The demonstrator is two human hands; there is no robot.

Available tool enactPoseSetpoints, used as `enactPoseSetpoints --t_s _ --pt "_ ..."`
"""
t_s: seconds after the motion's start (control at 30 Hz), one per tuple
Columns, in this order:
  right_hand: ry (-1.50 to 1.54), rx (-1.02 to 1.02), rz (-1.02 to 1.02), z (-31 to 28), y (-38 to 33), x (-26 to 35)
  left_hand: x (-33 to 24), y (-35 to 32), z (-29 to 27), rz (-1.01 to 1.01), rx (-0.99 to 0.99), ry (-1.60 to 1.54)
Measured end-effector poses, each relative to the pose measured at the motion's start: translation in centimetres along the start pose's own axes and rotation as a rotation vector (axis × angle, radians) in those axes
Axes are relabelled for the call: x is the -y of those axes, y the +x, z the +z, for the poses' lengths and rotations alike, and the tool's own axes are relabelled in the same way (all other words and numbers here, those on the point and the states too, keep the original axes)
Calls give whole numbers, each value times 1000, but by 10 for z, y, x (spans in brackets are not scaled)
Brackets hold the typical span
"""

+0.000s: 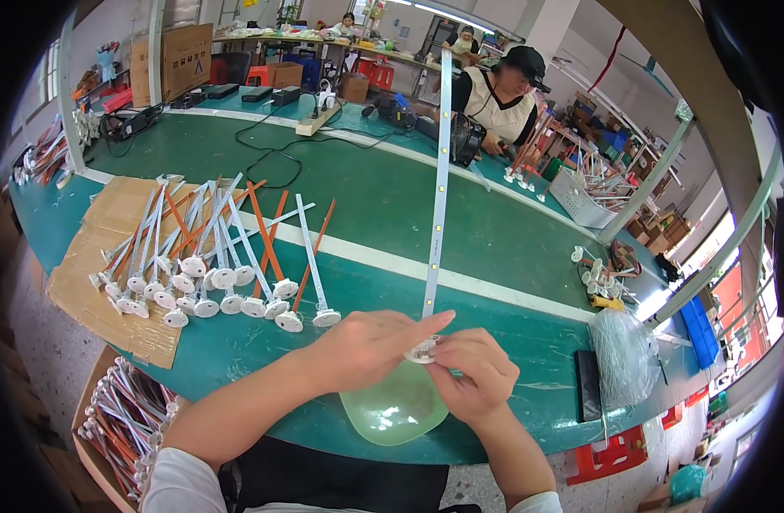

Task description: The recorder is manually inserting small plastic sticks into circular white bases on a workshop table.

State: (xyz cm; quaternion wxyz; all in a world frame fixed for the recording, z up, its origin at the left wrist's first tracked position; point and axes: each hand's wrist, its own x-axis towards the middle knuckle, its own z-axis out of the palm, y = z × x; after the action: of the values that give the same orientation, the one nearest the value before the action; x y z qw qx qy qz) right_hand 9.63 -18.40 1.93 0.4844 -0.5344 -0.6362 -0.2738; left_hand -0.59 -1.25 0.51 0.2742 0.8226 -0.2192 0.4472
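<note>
In front of me an LED strip (439,197) stands upright, a long pale bar with small yellow chips and a white round base (423,350). My right hand (476,372) pinches the base between thumb and fingers. From the other side my left hand (366,346) closes on it, index finger stretched across the strip's foot; its lower fingers are partly hidden. Below both hands sits a light green bowl (392,410) whose contents I cannot make out. To the left, several similar strips with white round bases (225,278) lie on flattened cardboard (76,291).
A box of strips (123,427) stands at lower left. On the right are a black flat object (588,385), a clear plastic bag (623,359) and more strips with bases (601,274). Cables (281,154) cross the far table. A co-worker (503,98) works opposite.
</note>
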Motion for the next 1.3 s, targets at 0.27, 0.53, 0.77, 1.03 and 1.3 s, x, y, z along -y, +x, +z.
enactPoseSetpoints --t_s 0.27,0.53,0.77,1.03,1.3 --pt "8 70 16 -7 2 -4 0 2 -3 35 60 -48" --pt "-171 122 195 -9 7 -7 19 -10 3 -70 116 137" --pt "-309 884 419 -27 6 6 21 -14 7 -230 157 166" --pt "-390 1095 443 -19 -4 4 22 -20 13 -216 256 208" --pt "-118 1009 478 -23 1 -2 19 -17 11 -213 250 212"
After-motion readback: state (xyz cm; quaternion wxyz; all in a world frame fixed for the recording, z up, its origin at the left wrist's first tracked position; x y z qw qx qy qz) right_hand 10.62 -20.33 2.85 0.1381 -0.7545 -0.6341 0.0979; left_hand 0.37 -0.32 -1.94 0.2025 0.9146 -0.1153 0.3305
